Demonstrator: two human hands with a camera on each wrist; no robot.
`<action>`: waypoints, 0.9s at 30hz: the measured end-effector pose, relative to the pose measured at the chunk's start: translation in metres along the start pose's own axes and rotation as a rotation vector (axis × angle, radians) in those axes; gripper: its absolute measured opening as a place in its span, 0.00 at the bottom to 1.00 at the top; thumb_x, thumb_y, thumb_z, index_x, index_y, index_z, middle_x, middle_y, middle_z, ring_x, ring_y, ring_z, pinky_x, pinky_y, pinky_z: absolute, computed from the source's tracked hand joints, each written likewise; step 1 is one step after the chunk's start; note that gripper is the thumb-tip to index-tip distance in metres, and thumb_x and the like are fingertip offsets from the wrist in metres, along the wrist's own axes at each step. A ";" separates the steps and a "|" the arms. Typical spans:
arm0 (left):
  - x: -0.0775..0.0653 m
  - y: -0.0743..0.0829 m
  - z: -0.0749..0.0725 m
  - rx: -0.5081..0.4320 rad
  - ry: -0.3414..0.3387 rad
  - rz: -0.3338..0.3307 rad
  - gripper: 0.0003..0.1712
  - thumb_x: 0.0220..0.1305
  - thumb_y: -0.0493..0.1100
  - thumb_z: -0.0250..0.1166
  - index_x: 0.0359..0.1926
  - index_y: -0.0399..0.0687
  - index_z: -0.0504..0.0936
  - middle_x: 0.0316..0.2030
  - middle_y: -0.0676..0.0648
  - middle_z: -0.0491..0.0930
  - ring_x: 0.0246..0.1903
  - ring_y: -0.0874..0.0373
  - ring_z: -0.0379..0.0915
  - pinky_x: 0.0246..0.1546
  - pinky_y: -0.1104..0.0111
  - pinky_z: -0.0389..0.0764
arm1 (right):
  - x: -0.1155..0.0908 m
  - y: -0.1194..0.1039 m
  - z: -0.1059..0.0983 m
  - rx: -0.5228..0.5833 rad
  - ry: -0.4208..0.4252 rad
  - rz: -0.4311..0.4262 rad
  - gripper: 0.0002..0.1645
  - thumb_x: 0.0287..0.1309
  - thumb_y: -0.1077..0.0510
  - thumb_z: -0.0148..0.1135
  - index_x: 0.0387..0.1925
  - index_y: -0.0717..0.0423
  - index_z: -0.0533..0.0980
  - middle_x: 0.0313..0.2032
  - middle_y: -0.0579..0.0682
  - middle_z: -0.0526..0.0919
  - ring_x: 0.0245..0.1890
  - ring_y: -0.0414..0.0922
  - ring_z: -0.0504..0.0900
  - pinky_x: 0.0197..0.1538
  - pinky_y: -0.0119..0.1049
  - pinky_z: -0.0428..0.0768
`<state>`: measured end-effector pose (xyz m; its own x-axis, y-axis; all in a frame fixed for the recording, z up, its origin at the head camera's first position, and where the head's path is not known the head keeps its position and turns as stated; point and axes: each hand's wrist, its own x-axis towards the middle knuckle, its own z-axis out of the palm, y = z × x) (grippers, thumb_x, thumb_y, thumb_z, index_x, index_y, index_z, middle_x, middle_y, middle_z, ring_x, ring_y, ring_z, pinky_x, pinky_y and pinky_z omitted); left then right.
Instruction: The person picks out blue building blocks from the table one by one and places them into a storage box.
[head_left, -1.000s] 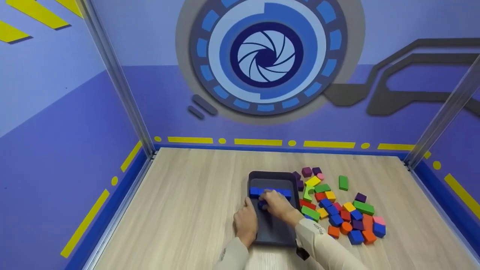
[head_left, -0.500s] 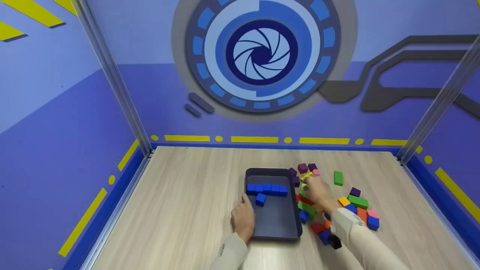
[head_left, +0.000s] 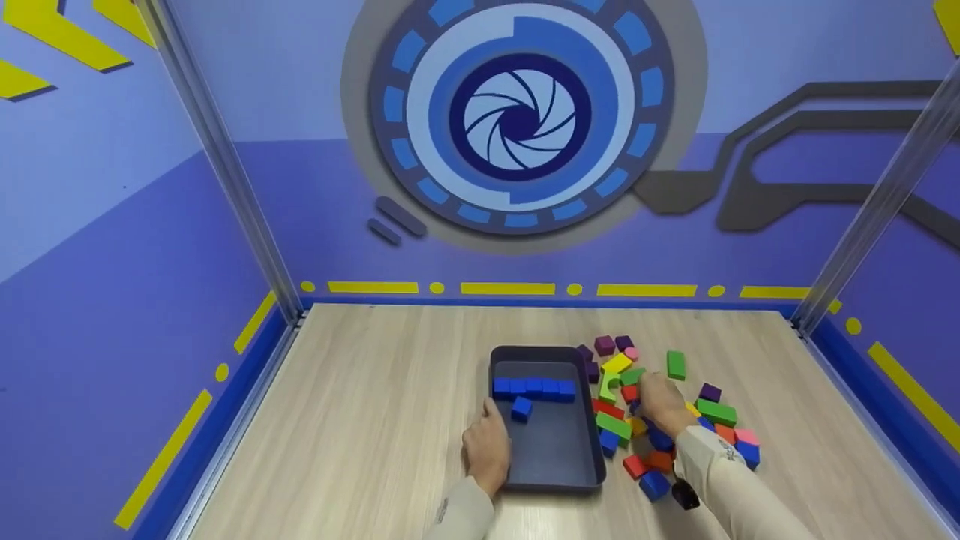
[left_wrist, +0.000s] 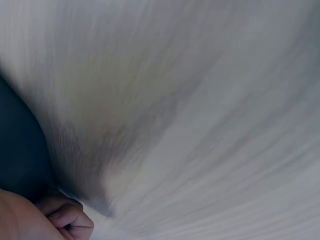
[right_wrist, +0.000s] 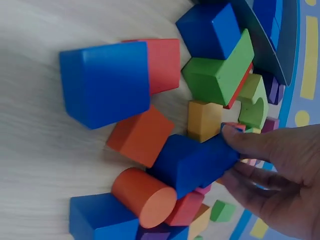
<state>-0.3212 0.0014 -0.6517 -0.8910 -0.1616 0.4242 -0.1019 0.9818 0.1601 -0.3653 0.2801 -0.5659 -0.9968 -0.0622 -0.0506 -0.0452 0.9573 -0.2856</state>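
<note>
My left hand (head_left: 487, 448) holds the left side of a dark grey tray (head_left: 555, 476). In the left wrist view, curled fingers (left_wrist: 72, 219) lie by the tray's dark wall (left_wrist: 20, 145). Inside the tray, a row of blue cubes (head_left: 533, 387) spans the width, with a single blue cube (head_left: 521, 409) just in front. Right of the tray, my right hand (head_left: 666, 405) is among loose blocks. The right wrist view shows its thumb and fingers pinching a blue block (right_wrist: 219, 159), which touches or nearly touches another blue block (right_wrist: 177, 162).
Mixed coloured blocks crowd the tray's right side, including a green block (head_left: 613, 426), an orange cylinder (right_wrist: 145, 196) and a large blue block (head_left: 654, 486). A green block (head_left: 676, 364) lies farther back. Walls with metal posts (head_left: 225, 165) bound the wooden table (head_left: 360, 420).
My right hand has left the lone blue cube in the tray and moved right to the loose blocks, where it now pinches a blue one. The left hand stays at the tray.
</note>
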 end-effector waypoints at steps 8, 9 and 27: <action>-0.002 0.001 0.002 0.007 0.002 -0.001 0.19 0.57 0.37 0.71 0.48 0.41 0.73 0.18 0.48 0.79 0.18 0.57 0.76 0.18 0.63 0.75 | -0.001 0.002 0.003 -0.022 0.005 -0.022 0.14 0.45 0.66 0.79 0.31 0.68 0.80 0.22 0.53 0.80 0.22 0.44 0.72 0.28 0.38 0.70; -0.002 0.000 0.002 0.007 0.002 -0.001 0.19 0.58 0.37 0.70 0.48 0.41 0.73 0.18 0.48 0.79 0.18 0.57 0.76 0.18 0.64 0.75 | -0.001 0.002 0.003 -0.017 0.008 -0.027 0.14 0.45 0.67 0.78 0.31 0.68 0.80 0.22 0.53 0.79 0.23 0.44 0.71 0.29 0.38 0.70; 0.000 0.000 -0.004 -0.027 -0.067 -0.002 0.27 0.57 0.36 0.71 0.57 0.38 0.74 0.15 0.49 0.76 0.15 0.60 0.72 0.18 0.64 0.74 | -0.008 -0.031 -0.024 0.240 0.092 0.056 0.17 0.56 0.72 0.65 0.49 0.72 0.77 0.36 0.61 0.82 0.31 0.50 0.79 0.39 0.43 0.84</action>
<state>-0.3191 0.0015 -0.6483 -0.9186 -0.1555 0.3632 -0.0923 0.9783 0.1854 -0.3579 0.2578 -0.5341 -0.9996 0.0258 0.0116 0.0165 0.8637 -0.5038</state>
